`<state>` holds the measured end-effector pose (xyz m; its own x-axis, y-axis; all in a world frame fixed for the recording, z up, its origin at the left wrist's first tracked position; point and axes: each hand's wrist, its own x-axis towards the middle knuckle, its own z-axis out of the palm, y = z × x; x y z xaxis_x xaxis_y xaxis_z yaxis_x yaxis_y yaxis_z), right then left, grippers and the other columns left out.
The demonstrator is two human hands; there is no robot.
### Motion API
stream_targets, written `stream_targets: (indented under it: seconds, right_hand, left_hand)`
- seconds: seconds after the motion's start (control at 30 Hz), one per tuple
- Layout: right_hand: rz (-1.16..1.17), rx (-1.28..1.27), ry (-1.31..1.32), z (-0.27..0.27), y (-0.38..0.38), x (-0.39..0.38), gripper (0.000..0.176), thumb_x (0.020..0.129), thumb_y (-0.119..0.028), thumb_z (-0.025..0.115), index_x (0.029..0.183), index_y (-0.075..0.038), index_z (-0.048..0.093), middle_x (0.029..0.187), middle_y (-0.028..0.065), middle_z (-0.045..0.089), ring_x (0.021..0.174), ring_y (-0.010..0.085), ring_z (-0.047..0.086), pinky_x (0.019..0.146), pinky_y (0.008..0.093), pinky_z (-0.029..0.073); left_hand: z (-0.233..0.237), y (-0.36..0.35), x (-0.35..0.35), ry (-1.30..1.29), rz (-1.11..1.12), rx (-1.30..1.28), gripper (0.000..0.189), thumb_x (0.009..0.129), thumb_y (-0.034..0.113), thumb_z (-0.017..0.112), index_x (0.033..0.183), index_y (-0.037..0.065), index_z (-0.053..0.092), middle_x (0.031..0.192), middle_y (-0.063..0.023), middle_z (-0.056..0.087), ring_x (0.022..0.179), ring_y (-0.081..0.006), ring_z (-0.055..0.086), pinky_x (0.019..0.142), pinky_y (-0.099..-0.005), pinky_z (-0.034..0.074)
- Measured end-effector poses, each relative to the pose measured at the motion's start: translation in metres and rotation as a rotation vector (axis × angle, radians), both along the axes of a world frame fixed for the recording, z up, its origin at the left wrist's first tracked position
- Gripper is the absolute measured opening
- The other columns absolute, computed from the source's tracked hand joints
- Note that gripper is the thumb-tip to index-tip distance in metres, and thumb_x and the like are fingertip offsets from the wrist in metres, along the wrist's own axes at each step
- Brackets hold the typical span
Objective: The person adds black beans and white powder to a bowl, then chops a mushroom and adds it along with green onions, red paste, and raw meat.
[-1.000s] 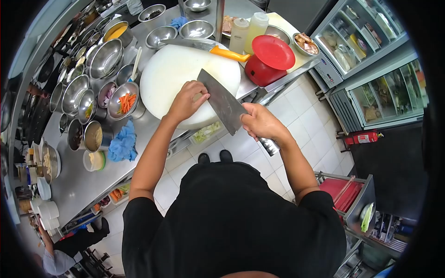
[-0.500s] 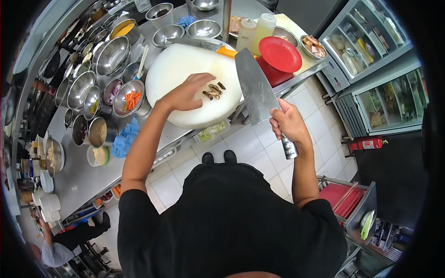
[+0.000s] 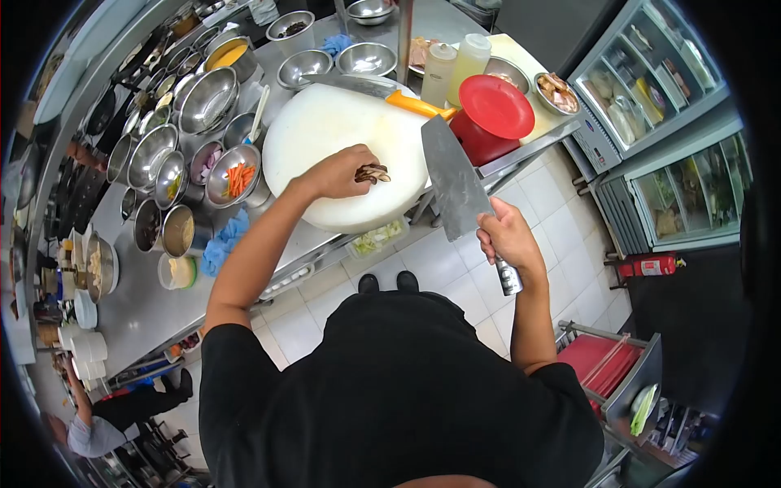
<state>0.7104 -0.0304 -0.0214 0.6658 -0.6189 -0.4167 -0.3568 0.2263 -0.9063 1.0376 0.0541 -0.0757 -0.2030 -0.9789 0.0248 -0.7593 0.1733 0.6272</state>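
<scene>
My left hand (image 3: 340, 172) is on the round white chopping board (image 3: 301, 130), its fingers curled together around dark brown mushroom slices (image 3: 373, 173). Part of the slices pokes out past the fingertips; the rest is hidden under the hand. A broad-bladed cleaver (image 3: 453, 183) is in my right hand (image 3: 508, 236), gripped by its metal handle. The blade points up and away, held off the board's right side. Across the far edge of the board lies a knife with a yellow handle (image 3: 419, 106).
Metal bowls crowd the left, one with carrot strips (image 3: 240, 179). A blue cloth (image 3: 224, 241) lies nearer me. Beyond the board's right stand squeeze bottles (image 3: 470, 65) and a red container (image 3: 492, 122). Glass-door fridges (image 3: 687, 191) line the right. Another person (image 3: 102, 435) is at lower left.
My left hand has closed from spread fingers onto the mushroom slices, which lay loose before. The cleaver stays in my right hand, slightly lower in view.
</scene>
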Motion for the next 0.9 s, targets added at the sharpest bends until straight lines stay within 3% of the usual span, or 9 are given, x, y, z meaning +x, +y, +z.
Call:
stream_targets:
  seconds: [0.03,0.13,0.23,0.33,0.47,0.57,0.73,0.87,0.9]
  right_hand:
    - [0.014,-0.005,0.005,0.000,-0.002,0.004,0.020,0.087,-0.009,0.045,0.103,0.000,0.052,0.053,-0.0003,0.044,0.039,0.0075,0.041,0.036,0.0245,0.038]
    - [0.076,-0.007,0.009,0.004,-0.006,0.019,0.019,0.086,-0.009,0.046,0.102,0.001,0.051,0.054,-0.0001,0.045,0.039,0.0076,0.042,0.036,0.0244,0.038]
    - [0.117,-0.025,0.041,0.012,-0.009,0.034,0.019,0.086,-0.009,0.045,0.102,-0.001,0.052,0.054,-0.0004,0.044,0.039,0.0072,0.041,0.035,0.0235,0.038]
    - [0.204,-0.099,0.103,0.015,-0.015,0.041,0.020,0.086,-0.010,0.046,0.103,-0.001,0.052,0.054,-0.0004,0.044,0.039,0.0072,0.042,0.036,0.0234,0.038]
    - [0.206,-0.114,0.090,0.016,-0.020,0.046,0.017,0.086,-0.011,0.046,0.098,-0.002,0.052,0.055,-0.0001,0.045,0.040,0.0077,0.042,0.037,0.0243,0.039]
    - [0.188,-0.111,0.085,0.019,-0.016,0.047,0.015,0.085,-0.011,0.045,0.095,-0.002,0.052,0.055,-0.0003,0.045,0.040,0.0076,0.042,0.037,0.0244,0.039]
    - [0.210,-0.100,0.082,0.019,-0.017,0.046,0.013,0.085,-0.012,0.046,0.091,-0.001,0.052,0.056,0.0006,0.045,0.041,0.0083,0.043,0.037,0.0261,0.040]
    - [0.315,-0.234,0.253,0.025,-0.018,0.056,0.019,0.085,-0.012,0.046,0.097,0.002,0.052,0.056,0.0039,0.047,0.042,0.0119,0.047,0.039,0.0292,0.042]
    - [0.356,-0.294,0.313,0.030,-0.016,0.059,0.020,0.085,-0.012,0.045,0.097,0.003,0.052,0.056,0.0062,0.048,0.042,0.0139,0.049,0.039,0.0307,0.043]
  left_hand:
    - [-0.006,0.004,-0.003,0.005,0.014,-0.005,0.033,0.072,0.012,0.062,0.104,0.001,0.061,0.094,-0.0135,0.057,0.089,-0.0293,0.055,0.081,-0.0369,0.046]
    - [-0.018,0.013,-0.022,-0.085,0.433,-0.066,0.036,0.075,0.021,0.066,0.105,0.000,0.064,0.098,-0.0161,0.058,0.096,-0.0320,0.055,0.088,-0.0381,0.045]
    - [-0.015,0.021,-0.027,-0.172,0.418,-0.211,0.045,0.075,0.024,0.068,0.111,-0.002,0.061,0.102,-0.0185,0.059,0.102,-0.0342,0.053,0.090,-0.0417,0.043]
    - [-0.023,0.021,-0.024,-0.092,0.404,-0.300,0.057,0.075,0.029,0.070,0.118,-0.004,0.056,0.106,-0.0200,0.058,0.109,-0.0348,0.050,0.093,-0.0407,0.040]
    - [-0.017,0.014,-0.043,-0.071,0.490,-0.169,0.061,0.073,0.032,0.071,0.119,-0.005,0.053,0.107,-0.0183,0.057,0.105,-0.0327,0.051,0.094,-0.0407,0.040]
    - [-0.020,0.014,-0.055,-0.203,0.587,-0.232,0.061,0.073,0.033,0.071,0.117,-0.004,0.053,0.107,-0.0191,0.057,0.103,-0.0338,0.052,0.092,-0.0416,0.041]
    - [-0.027,0.022,-0.040,-0.006,0.557,-0.247,0.045,0.077,0.022,0.068,0.113,-0.002,0.055,0.102,-0.0175,0.059,0.102,-0.0332,0.053,0.090,-0.0392,0.043]
    - [-0.023,0.024,-0.033,0.003,0.432,-0.219,0.039,0.078,0.016,0.067,0.111,-0.001,0.056,0.101,-0.0166,0.058,0.101,-0.0312,0.054,0.089,-0.0366,0.045]
    - [-0.020,0.024,-0.036,0.056,0.439,-0.316,0.035,0.077,0.014,0.068,0.106,-0.002,0.058,0.098,-0.0157,0.059,0.096,-0.0302,0.056,0.087,-0.0362,0.046]
